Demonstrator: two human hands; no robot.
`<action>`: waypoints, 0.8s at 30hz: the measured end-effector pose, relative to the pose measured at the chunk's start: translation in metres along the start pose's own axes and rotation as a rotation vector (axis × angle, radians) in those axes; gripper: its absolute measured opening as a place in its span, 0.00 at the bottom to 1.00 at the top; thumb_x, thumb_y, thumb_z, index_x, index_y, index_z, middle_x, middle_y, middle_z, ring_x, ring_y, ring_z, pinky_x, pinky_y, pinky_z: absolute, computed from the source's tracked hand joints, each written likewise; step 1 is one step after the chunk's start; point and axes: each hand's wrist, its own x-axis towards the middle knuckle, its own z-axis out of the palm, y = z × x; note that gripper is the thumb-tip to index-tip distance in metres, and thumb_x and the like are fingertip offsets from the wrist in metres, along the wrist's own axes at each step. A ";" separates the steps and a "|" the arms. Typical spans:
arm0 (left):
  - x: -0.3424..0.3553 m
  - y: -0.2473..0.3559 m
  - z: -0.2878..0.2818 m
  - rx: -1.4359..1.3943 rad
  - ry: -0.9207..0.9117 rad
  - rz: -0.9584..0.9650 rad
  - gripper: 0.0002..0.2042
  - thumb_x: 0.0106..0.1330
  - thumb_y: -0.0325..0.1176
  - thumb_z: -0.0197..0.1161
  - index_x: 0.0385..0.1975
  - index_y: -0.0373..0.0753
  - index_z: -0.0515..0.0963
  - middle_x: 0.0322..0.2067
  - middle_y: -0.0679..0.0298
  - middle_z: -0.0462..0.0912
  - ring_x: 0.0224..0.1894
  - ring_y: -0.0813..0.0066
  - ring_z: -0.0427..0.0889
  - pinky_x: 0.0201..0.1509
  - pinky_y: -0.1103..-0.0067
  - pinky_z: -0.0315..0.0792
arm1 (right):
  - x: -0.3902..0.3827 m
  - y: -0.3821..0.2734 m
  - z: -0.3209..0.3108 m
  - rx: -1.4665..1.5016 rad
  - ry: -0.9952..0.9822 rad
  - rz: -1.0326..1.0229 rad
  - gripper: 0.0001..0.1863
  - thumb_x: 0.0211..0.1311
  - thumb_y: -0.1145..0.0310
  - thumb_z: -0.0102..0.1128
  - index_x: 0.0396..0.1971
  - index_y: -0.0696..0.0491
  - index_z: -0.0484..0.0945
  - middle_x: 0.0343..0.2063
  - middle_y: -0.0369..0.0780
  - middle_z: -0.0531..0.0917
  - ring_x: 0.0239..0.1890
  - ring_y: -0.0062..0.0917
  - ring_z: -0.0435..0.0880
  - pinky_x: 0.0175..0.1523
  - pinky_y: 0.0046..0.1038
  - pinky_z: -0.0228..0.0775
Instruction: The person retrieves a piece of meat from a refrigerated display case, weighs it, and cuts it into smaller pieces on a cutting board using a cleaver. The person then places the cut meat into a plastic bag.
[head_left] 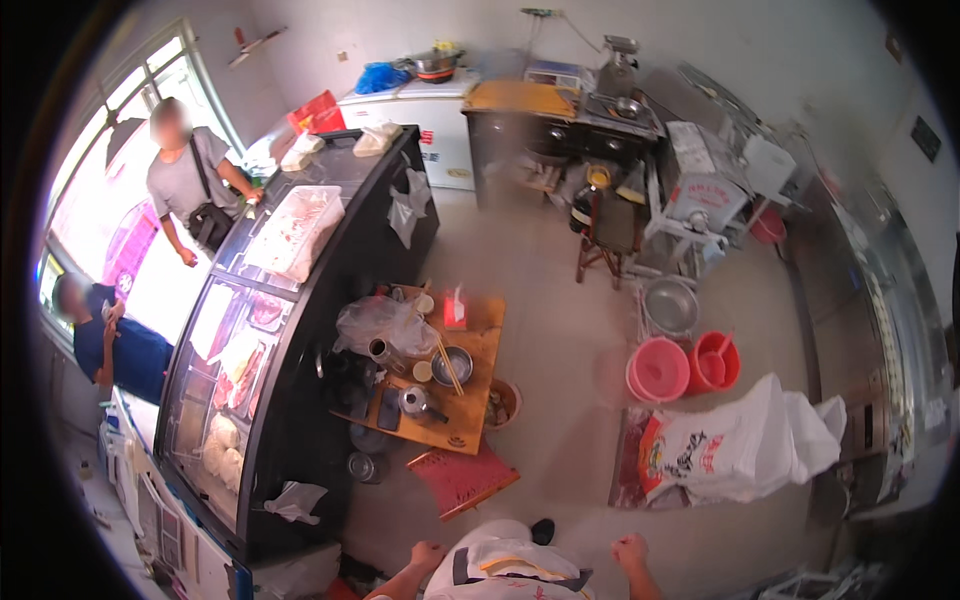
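Note:
I look down on a shop floor from high up. My left hand (426, 553) hangs at my side at the bottom edge, fingers curled, holding nothing I can see. My right hand (630, 549) is at my other side, also closed in a loose fist and apparently empty. Just ahead of my left hand lies a red flat board (462, 480) on the floor. Beyond it stands a low wooden table (478, 385) with a metal bowl with chopsticks (452, 366), a small kettle (414, 402), a clear plastic bag (383, 323) and a red box (455, 310).
A long black glass display counter (290, 300) with trays of meat runs along the left; two people stand outside it. Red buckets (685, 365), a metal basin (670, 305) and a large white printed sack (735, 445) lie on the right. A white chest freezer (420, 115), a dark cabinet and machines line the back.

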 end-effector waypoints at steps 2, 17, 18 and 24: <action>0.017 0.049 0.011 0.053 -0.012 0.153 0.16 0.61 0.47 0.66 0.39 0.42 0.91 0.38 0.48 0.90 0.45 0.48 0.90 0.53 0.62 0.82 | 0.062 -0.042 -0.030 0.272 -0.023 0.037 0.11 0.60 0.67 0.75 0.32 0.60 0.85 0.22 0.43 0.88 0.21 0.30 0.87 0.30 0.32 0.82; 0.292 0.455 -0.021 -0.401 0.066 0.093 0.18 0.65 0.44 0.65 0.41 0.34 0.88 0.38 0.47 0.90 0.44 0.52 0.90 0.50 0.63 0.82 | 0.380 -0.225 -0.278 0.103 -0.285 0.208 0.07 0.59 0.70 0.71 0.31 0.56 0.84 0.24 0.43 0.87 0.24 0.31 0.88 0.32 0.34 0.81; 0.305 0.496 -0.040 -0.424 0.031 0.099 0.18 0.65 0.45 0.65 0.40 0.34 0.87 0.37 0.48 0.90 0.42 0.53 0.90 0.48 0.64 0.82 | 0.396 -0.255 -0.285 0.042 -0.291 0.218 0.07 0.59 0.69 0.71 0.30 0.56 0.84 0.24 0.44 0.87 0.25 0.32 0.88 0.33 0.35 0.81; 0.389 0.649 -0.145 -0.618 0.029 0.024 0.16 0.67 0.42 0.65 0.41 0.35 0.87 0.32 0.53 0.90 0.34 0.63 0.90 0.43 0.71 0.82 | 0.553 -0.464 -0.301 -0.259 -0.403 0.017 0.09 0.57 0.64 0.67 0.29 0.55 0.85 0.26 0.46 0.88 0.28 0.38 0.88 0.37 0.40 0.82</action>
